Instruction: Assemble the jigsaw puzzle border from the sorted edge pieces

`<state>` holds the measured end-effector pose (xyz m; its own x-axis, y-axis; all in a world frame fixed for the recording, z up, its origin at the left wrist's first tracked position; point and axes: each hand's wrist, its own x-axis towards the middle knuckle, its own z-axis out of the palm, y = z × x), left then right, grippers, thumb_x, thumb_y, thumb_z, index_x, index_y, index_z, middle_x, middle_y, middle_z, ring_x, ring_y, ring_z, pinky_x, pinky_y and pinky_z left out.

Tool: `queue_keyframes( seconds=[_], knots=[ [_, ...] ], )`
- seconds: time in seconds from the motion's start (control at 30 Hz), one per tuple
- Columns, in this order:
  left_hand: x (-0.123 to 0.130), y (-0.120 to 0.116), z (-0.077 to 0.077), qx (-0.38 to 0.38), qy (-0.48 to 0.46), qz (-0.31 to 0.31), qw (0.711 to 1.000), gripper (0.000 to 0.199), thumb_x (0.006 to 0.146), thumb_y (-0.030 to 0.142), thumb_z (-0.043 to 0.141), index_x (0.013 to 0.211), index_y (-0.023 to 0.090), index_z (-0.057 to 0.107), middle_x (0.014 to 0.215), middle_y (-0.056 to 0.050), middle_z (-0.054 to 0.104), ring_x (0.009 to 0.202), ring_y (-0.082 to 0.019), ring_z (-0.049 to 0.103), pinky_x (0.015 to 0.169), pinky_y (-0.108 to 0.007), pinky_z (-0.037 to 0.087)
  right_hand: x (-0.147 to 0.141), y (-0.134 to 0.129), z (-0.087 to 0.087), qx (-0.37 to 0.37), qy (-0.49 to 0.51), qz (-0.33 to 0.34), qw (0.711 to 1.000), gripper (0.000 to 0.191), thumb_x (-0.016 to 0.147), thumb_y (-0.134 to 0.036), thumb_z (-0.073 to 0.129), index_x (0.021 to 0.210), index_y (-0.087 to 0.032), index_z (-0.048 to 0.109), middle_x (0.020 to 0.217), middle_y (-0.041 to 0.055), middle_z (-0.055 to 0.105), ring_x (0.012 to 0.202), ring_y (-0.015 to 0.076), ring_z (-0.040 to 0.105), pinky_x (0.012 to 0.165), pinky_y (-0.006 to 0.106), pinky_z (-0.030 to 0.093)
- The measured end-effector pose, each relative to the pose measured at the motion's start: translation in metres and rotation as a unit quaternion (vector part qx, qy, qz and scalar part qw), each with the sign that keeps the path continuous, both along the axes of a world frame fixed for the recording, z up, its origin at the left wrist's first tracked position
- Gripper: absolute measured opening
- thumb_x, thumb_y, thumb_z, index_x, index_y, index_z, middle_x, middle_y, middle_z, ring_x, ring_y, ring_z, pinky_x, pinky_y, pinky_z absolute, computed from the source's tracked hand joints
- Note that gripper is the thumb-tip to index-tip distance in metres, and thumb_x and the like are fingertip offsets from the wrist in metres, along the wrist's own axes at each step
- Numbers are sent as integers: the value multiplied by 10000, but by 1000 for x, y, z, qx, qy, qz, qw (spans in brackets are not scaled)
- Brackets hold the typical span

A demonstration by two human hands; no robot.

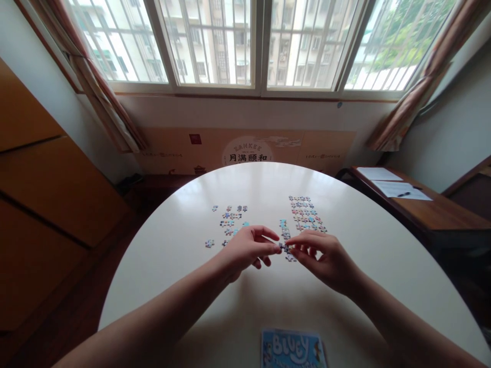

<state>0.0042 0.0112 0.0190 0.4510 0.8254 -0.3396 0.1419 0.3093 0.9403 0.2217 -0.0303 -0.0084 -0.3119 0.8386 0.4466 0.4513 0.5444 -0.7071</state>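
My left hand [247, 246] and my right hand [321, 254] meet above the middle of the table, fingertips almost touching. Between them is a small dark jigsaw puzzle piece [282, 246], pinched by the thumb and fingers of both hands; whether it is one piece or two joined ones is too small to tell. Just beyond and below the fingertips lies a short column of puzzle pieces [285, 232], partly covered by my right hand. Loose puzzle pieces [232, 216] lie in uneven rows past my left hand, some hidden behind it. Rows of puzzle pieces [305, 212] lie beyond my right hand.
A round white table [161, 266] fills the middle of the view. Near its front edge lies a blue "Bluey" box or sheet [293, 350]. To the right stands a brown side table [441, 217] with papers [399, 190] and a pen [404, 194]. Windows are behind.
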Motion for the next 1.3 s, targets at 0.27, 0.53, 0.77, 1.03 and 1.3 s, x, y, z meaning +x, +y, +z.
queue_keyframes(
  seconds=[0.27,0.53,0.77,1.03,1.3],
  knots=[
    [-11,8,14,94,70,16,993,210,725,225,729,919,165,675,747,-22,708,533,-105,563,471,-218,415,2,1,-3,-3,-4,-1,1000,181,940,-275,611,1062,-226,736,853,50,693,683,132,614,551,246,496],
    [-96,61,33,385,469,187,773,158,788,225,615,900,233,726,878,-4,737,775,-182,641,663,-285,451,5,0,-7,-12,-21,-2,1000,172,961,-289,579,1005,-236,737,823,34,688,687,134,615,559,254,488],
    [-121,76,21,243,546,108,794,220,730,163,609,860,245,767,935,-37,753,806,-202,666,598,-258,433,4,-2,-7,-5,-40,-2,999,184,963,-285,571,1009,-228,739,815,33,694,661,125,612,545,242,476],
    [-117,76,15,206,541,6,815,263,680,97,640,878,217,767,958,-38,760,851,-199,681,666,-247,464,3,-3,-5,11,-48,1,999,183,964,-276,563,982,-217,736,808,38,699,664,128,627,533,229,477],
    [-112,72,18,205,542,-13,815,194,654,118,668,794,214,762,898,-26,768,832,-199,685,647,-250,455,3,-3,-6,7,-61,1,998,191,968,-276,555,1003,-217,733,829,38,706,653,120,623,547,224,480]
  ],
)
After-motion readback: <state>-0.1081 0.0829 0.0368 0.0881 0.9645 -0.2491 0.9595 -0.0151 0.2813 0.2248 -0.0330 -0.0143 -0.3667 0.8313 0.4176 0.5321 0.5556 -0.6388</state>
